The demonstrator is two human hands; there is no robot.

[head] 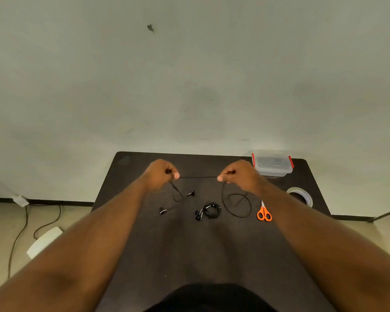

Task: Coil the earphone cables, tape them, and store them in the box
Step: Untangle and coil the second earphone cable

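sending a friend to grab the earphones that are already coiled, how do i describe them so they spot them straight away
On the dark table, look at the middle, just left of the orange scissors. The coiled earphones are a tight black bundle lying alone on the tabletop, unlike the loose cable strung between the two hands.

Table point(212, 244) dark brown, plain. Earphone cable point(198, 177) black – coiled earphones point(211, 210) black too. Scissors point(264, 214) orange handles. Box point(272, 164) clear plastic, red clips. Tape roll point(300, 194) pale, translucent. Wall point(189, 75) grey-green, plain – few dark marks.
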